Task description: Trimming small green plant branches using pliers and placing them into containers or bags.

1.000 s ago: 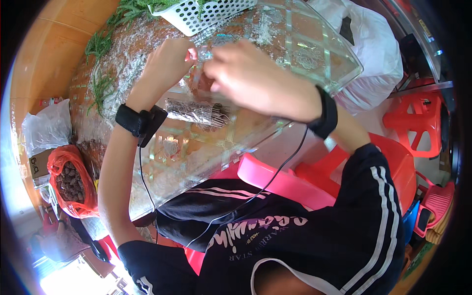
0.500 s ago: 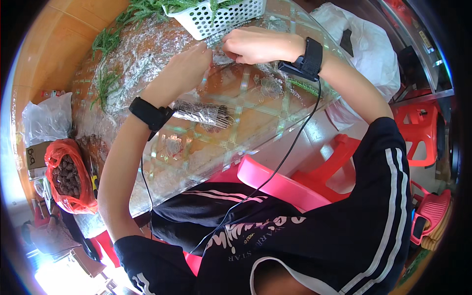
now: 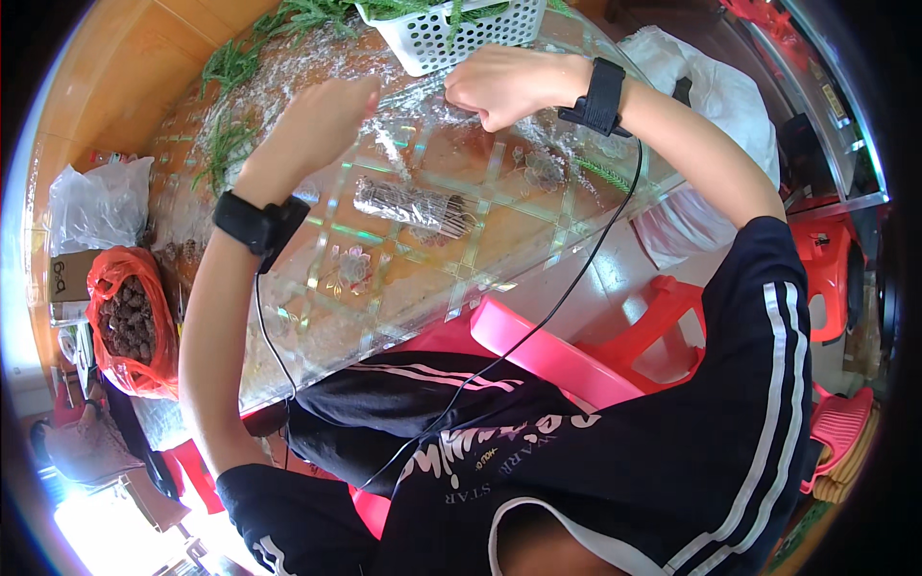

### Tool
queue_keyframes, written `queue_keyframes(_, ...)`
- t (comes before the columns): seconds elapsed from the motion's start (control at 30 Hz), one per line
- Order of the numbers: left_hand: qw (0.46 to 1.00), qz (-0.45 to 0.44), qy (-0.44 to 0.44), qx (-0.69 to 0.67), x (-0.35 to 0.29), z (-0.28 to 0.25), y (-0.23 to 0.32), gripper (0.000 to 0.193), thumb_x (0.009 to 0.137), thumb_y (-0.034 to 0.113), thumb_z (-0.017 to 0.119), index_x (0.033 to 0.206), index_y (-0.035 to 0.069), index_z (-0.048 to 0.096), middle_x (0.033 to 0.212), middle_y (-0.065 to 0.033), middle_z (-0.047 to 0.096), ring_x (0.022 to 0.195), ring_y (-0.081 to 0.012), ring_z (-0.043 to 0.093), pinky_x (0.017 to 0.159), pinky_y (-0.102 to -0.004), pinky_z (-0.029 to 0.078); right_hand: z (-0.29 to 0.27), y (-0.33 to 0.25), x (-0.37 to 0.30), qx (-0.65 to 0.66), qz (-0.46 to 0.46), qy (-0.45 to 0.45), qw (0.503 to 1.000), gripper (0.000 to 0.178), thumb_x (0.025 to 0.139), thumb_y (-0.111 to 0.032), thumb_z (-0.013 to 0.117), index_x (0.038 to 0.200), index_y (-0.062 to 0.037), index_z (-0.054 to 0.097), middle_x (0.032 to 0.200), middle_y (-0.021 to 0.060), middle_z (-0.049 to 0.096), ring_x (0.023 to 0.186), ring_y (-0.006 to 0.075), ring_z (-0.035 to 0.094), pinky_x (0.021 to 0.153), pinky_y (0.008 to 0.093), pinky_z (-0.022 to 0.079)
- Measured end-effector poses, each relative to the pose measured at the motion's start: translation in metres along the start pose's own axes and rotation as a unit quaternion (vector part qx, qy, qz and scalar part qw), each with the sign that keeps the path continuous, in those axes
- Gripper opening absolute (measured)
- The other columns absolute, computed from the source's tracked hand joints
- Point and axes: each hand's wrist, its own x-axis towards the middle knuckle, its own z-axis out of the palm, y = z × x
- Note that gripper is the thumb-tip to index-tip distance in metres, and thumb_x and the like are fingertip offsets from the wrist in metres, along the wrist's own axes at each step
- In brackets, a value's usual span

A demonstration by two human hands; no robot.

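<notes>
My left hand (image 3: 322, 123) is closed above the table, its fingers curled away from view. Opposite it, my right hand (image 3: 514, 86) is also closed, with the fingers bent under, just in front of a white perforated basket (image 3: 461, 43). Whatever either hand pinches is hidden or too thin to make out. Green artificial pine sprigs (image 3: 389, 8) fill the basket. Below the hands lies a bundle of thin dark stems (image 3: 413, 206) in shiny clear wrapping. White flakes (image 3: 389, 144) are scattered over the tabletop around both hands.
More pine sprigs (image 3: 229, 144) lie on the table's (image 3: 307, 326) left side. A red bag of pine cones (image 3: 134, 326) stands at the left edge, near a clear plastic bag (image 3: 101, 202). At right are a white sack (image 3: 725, 115) and a red stool (image 3: 663, 331). Black cables trail from both wristbands.
My hands have drawn apart: the left moved left, while the right stays near the basket. The view has shifted slightly. The stem bundle is now fully uncovered by my left wrist.
</notes>
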Motion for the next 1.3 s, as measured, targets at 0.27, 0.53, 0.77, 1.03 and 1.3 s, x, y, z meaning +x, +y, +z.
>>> queue_keyframes(0.27,0.946,-0.237,0.068,-0.212,-0.077,-0.014,-0.021,0.022,0.076,0.009,0.049,0.097,0.009,0.056,0.067,-0.0108,0.061,0.069,-0.0304,0.06,0.063,-0.037,0.047,-0.044,-0.025,0.015,0.111,0.072,0.072,0.989,0.012,0.062,-0.006,0.06,0.066,0.0014,0.051,0.065,0.0127,0.056,0.062,0.0255,0.057,0.055,0.0353,0.043)
queue_keyframes(0.53,0.905,-0.395,0.052,-0.149,-0.158,0.004,-0.012,0.02,0.073,0.017,0.053,0.09,0.01,0.061,0.068,-0.0103,0.063,0.072,-0.0303,0.062,0.066,-0.0377,0.047,-0.032,-0.093,0.113,0.309,-0.001,0.127,0.943,0.014,0.063,-0.007,0.064,0.072,-0.0001,0.057,0.062,0.0087,0.059,0.058,0.0194,0.058,0.054,0.0317,0.044)
queue_keyframes(0.77,0.875,-0.454,0.025,-0.167,-0.191,0.013,-0.007,0.021,0.073,0.019,0.053,0.09,0.01,0.061,0.069,-0.0104,0.064,0.075,-0.0319,0.061,0.067,-0.0394,0.047,-0.03,-0.137,0.171,0.421,0.034,0.019,0.906,0.013,0.063,-0.008,0.065,0.074,-0.0006,0.06,0.065,0.0089,0.062,0.059,0.0164,0.06,0.053,0.03,0.046)
queue_keyframes(1.03,0.865,-0.465,0.021,-0.188,-0.181,0.014,-0.003,0.024,0.074,0.024,0.055,0.092,0.009,0.061,0.074,-0.0121,0.064,0.077,-0.034,0.061,0.067,-0.0411,0.047,-0.02,-0.063,0.18,0.213,0.064,0.124,0.967,0.01,0.064,-0.01,0.063,0.07,-0.0024,0.062,0.065,0.0094,0.062,0.061,0.0196,0.061,0.056,0.0319,0.047)
queue_keyframes(1.3,0.913,-0.378,0.023,-0.153,-0.17,0.011,0.02,0.02,0.079,0.021,0.053,0.094,0.01,0.061,0.081,-0.0145,0.062,0.077,-0.0342,0.06,0.067,-0.0423,0.047,-0.006,-0.064,0.177,0.167,0.113,0.114,0.973,0.008,0.064,-0.007,0.06,0.07,-0.0015,0.062,0.065,0.0114,0.061,0.062,0.0235,0.061,0.057,0.0344,0.047)
